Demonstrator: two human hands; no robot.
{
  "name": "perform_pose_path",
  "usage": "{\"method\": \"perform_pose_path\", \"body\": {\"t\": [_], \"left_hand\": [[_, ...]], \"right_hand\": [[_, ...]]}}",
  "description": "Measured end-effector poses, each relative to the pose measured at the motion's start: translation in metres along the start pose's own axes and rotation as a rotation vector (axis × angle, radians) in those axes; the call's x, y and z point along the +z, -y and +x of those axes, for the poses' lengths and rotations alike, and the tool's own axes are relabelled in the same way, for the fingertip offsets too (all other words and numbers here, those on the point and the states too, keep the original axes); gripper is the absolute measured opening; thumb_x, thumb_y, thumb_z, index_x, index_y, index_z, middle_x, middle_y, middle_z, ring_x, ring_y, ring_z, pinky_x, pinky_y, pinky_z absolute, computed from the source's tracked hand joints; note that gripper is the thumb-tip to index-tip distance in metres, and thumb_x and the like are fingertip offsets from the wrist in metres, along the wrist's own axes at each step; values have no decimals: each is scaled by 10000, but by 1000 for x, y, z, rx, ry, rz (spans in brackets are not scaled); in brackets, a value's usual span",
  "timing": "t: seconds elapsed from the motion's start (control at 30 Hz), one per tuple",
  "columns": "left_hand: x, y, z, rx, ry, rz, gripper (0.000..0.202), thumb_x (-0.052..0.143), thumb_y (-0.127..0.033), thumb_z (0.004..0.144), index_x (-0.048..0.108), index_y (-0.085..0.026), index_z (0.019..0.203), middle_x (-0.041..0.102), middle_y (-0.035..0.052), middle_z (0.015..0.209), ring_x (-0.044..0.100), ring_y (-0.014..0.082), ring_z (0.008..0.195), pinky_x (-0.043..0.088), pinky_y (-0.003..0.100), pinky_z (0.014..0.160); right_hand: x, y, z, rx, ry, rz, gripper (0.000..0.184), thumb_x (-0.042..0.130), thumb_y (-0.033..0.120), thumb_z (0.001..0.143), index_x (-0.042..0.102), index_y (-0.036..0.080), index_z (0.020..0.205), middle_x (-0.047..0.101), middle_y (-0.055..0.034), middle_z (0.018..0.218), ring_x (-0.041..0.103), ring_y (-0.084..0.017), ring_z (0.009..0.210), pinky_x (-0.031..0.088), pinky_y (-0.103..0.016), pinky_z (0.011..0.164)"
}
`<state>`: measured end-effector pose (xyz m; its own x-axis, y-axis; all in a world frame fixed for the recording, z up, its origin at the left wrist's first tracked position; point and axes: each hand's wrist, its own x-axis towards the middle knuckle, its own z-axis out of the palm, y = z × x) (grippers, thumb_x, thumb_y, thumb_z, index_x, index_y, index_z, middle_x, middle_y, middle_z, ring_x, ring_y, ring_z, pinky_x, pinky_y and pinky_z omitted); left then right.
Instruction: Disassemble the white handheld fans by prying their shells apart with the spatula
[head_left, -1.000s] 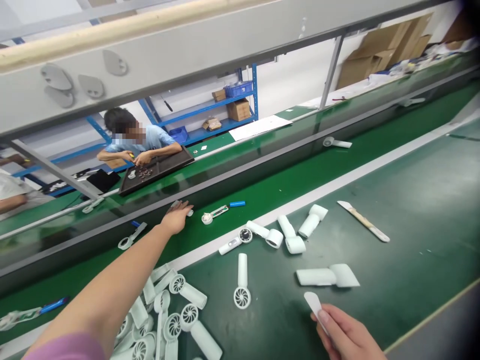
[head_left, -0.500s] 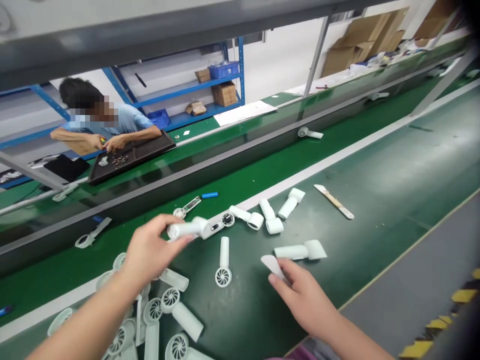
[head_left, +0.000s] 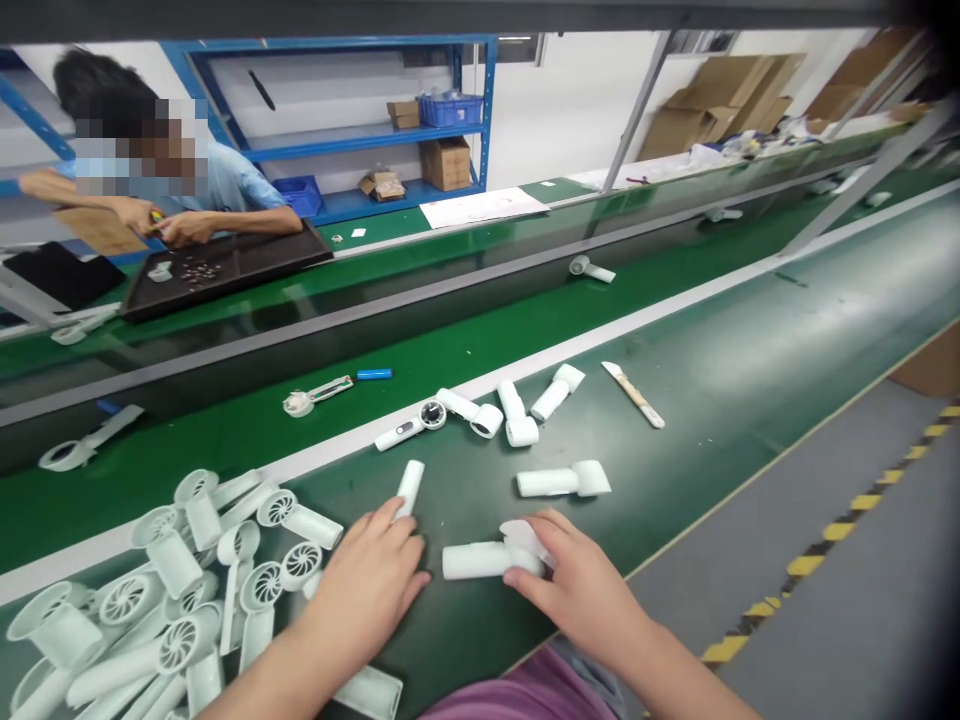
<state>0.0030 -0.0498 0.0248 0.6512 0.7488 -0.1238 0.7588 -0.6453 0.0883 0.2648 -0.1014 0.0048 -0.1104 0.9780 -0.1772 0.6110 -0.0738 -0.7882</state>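
My left hand [head_left: 373, 572] is closed over the round end of a pale green fan shell [head_left: 410, 487] on the bench; its handle pokes out past the fingers. In my right hand [head_left: 581, 572] is a thin white flat scraper-like piece [head_left: 523, 537], pinched between thumb and fingers. That hand also rests against the head end of a closed handheld fan body [head_left: 472, 561] lying on the bench, its head partly covered. Just beyond lies another fan body [head_left: 551, 482]. A heap of fan shells with round grilles [head_left: 178, 645] spreads on the left.
Farther back lie several fan bodies [head_left: 517, 415], a fan with a dark face [head_left: 433, 414] and a white-bladed knife-like tool [head_left: 634, 395]. On the green belt is an opened fan with a blue battery [head_left: 373, 374]. A co-worker [head_left: 225, 190] works over a dark tray [head_left: 262, 265] opposite.
My left hand came down from the belt side, where it held a fan body, to a grilled shell nearer me. A fan body now lies by my right hand, which keeps the white piece.
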Motion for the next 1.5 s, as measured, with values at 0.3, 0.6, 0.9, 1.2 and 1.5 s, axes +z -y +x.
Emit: {"method": "perform_pose_path", "body": {"t": [0.3,0.6,0.9,1.2,1.5], "left_hand": [[-7,17,-41,-86,-125,10,332,557,-421,878,625,-221,1134,663,76,1037,608,283,961,489,466,852],[10,-38,20,-41,30,-124,449,607,-270,874,505,-286,1312,596,63,1196,541,284,1106,458,453,907],[-12,-35,10,-388,198,-194,549,379,-545,929,475,-152,1300,671,69,691,666,300,632,491,382,552],[-27,7,47,400,72,-164,388,569,-196,867,537,-308,1237,521,40,1338,483,261,1221,424,393,963],[4,9,21,30,50,-180,279,494,-346,929,540,-307,1201,488,67,1129,540,247,993,496,385,788]], "right_hand": [[-1,2,3,-17,106,89,325,702,150,731,615,245,1030,545,5,1120,558,-142,913,454,-237,780],[-33,-13,2,-160,150,-256,331,341,288,997,594,237,1204,589,-50,934,567,-185,853,459,-331,754],[-31,0,-9,-10,65,-205,261,336,297,987,581,209,1013,561,-37,872,548,-172,774,428,-309,688],[2,3,-21,120,25,-9,297,315,351,995,580,218,987,598,-8,760,560,-169,686,386,-279,610],[18,-14,-37,-138,110,-544,240,322,177,972,558,178,930,609,-35,800,550,-184,704,329,-302,631]]}}
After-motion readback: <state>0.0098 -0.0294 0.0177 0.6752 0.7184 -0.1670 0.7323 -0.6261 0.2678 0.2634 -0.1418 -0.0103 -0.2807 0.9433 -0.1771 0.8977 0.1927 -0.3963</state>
